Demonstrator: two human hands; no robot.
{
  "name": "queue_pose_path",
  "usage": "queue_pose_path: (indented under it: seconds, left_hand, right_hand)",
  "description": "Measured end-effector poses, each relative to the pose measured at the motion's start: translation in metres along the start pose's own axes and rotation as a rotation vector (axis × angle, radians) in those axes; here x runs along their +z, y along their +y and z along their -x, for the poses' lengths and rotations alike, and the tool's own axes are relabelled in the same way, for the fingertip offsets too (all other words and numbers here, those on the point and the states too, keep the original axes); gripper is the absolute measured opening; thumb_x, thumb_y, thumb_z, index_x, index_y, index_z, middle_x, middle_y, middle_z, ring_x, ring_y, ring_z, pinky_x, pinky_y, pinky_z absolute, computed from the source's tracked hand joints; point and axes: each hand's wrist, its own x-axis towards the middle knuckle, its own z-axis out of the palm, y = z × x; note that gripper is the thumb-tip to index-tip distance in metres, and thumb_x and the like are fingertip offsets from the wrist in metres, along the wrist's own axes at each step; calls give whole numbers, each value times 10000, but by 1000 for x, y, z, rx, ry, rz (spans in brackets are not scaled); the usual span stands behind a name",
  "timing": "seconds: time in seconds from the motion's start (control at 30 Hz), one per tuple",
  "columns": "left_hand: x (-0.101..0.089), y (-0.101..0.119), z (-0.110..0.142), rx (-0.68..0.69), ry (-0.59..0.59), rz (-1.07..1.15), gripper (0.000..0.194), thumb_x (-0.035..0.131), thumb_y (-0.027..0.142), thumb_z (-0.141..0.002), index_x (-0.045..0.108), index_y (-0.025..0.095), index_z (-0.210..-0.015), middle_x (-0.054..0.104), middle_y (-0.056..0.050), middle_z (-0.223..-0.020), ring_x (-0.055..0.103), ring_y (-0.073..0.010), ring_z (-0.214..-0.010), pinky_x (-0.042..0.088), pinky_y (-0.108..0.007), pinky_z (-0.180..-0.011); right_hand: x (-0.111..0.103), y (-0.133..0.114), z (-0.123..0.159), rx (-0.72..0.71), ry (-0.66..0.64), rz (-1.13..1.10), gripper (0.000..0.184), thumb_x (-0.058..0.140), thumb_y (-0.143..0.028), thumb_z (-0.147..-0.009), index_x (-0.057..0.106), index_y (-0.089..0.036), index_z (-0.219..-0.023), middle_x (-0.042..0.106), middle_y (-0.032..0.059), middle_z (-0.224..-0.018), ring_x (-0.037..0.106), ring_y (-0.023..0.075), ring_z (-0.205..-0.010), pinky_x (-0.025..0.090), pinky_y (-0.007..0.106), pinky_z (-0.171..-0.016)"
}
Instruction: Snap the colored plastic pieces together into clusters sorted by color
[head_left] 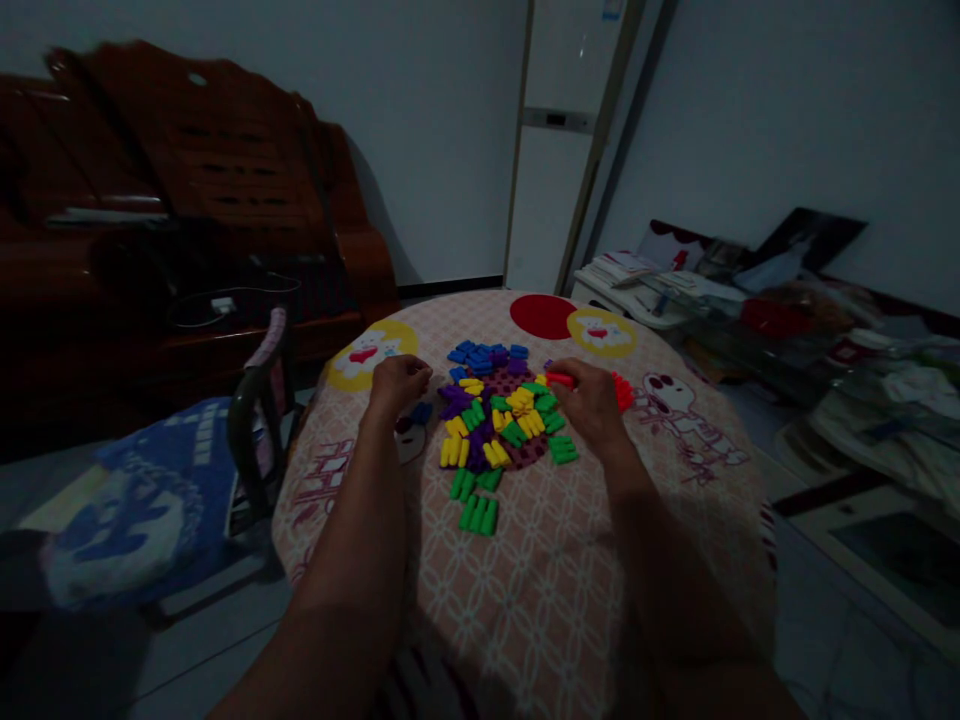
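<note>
inside of left grip (403,383) hidden, forearms (349,570) cut off below, wooden sofa (217,130) cropped at left

The head camera looks forward and down across the nearby table (540,590) toward the far wall (442,130).

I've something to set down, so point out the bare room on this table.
The widest bare patch of the table lies between the left forearm and right forearm, nearer than the green pieces. A narrower strip runs between the blue pieces and the far edge. The middle, between left hand and right hand, is crowded with yellow pieces and purple pieces.
</note>
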Motion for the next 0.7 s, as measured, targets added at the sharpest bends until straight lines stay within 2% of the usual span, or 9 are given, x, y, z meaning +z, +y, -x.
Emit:
queue_pose_path:
  seconds: [0.07, 0.13, 0.23, 0.3, 0.37, 0.47, 0.57, 0.63, 0.7]
  left_hand:
    - [0, 4, 2, -8, -11, 7, 124, 623, 249, -762, 690, 155, -807, 685, -34, -609, 640, -158, -543, 474, -234, -560]
    - [1, 7, 4, -9, -16, 19, 113, 627, 238, -756, 688, 157, -805, 681, -27, -611, 644, -157, -549, 479, -231, -558]
    - [2, 7, 4, -5, -14, 39, 113, 629, 231, -748, 688, 157, -810, 689, -24, -629, 656, -155, -563, 486, -222, -557]
    - [4, 5, 2, -2, -23, 40, 134, 627, 246, -753, 693, 157, -828, 701, -25, -647, 660, -153, -563, 494, -220, -558]
    - [6, 1, -1, -2, -29, 20, 159, 625, 265, -759, 702, 157, -846, 712, -28, -658, 664, -154, -563, 503, -222, -565]
    - [9, -6, -7, 5, -27, -20, 193, 618, 286, -764, 717, 156, -867, 733, -40, -687, 683, -165, -588, 525, -236, -598]
    - [12, -12, -11, 33, -21, -41, 227, 611, 305, -767, 727, 153, -890, 751, -56, -729, 700, -177, -620, 541, -252, -630]
    - [14, -15, -13, 50, -16, -53, 245, 609, 315, -765, 731, 152, -900, 753, -60, -729, 704, -185, -634, 542, -257, -640]
    - [15, -17, -13, 55, -17, -64, 259, 603, 322, -763, 734, 151, -907, 755, -62, -730, 706, -190, -649, 539, -258, -645]
  right_hand:
    - [-25, 30, -5, 101, 135, 41, 269, 574, -199, -742, 759, -198, -937, 756, 75, -936, 672, 242, -875, 514, 367, -859]
    - [-47, 60, -4, 180, 251, 69, 357, 578, -198, -676, 762, -171, -981, 763, 91, -968, 683, 253, -883, 527, 383, -863]
    - [-68, 106, 5, 360, 371, 139, 401, 592, -212, -623, 776, -131, -970, 772, 122, -916, 699, 263, -836, 548, 388, -827]
    - [-72, 131, 16, 479, 395, 190, 377, 600, -220, -609, 787, -129, -923, 775, 125, -885, 707, 269, -815, 555, 389, -808]
    - [-71, 149, 26, 587, 332, 242, 371, 611, -213, -613, 792, -130, -926, 777, 119, -872, 716, 269, -812, 558, 375, -785]
    - [-67, 160, 36, 706, 178, 407, 327, 627, -169, -632, 801, -146, -907, 779, 133, -906, 726, 276, -877, 548, 348, -798]
    - [-67, 157, 38, 741, 104, 568, 217, 628, -121, -644, 795, -160, -776, 773, 163, -898, 728, 301, -905, 542, 351, -797]
    - [-70, 154, 36, 761, 142, 520, 142, 648, -105, -618, 766, -160, -675, 760, 163, -799, 729, 298, -840, 544, 336, -736]
    - [-72, 152, 34, 774, 223, 335, 86, 689, -128, -584, 743, -161, -642, 730, 122, -669, 715, 266, -712, 535, 302, -627]
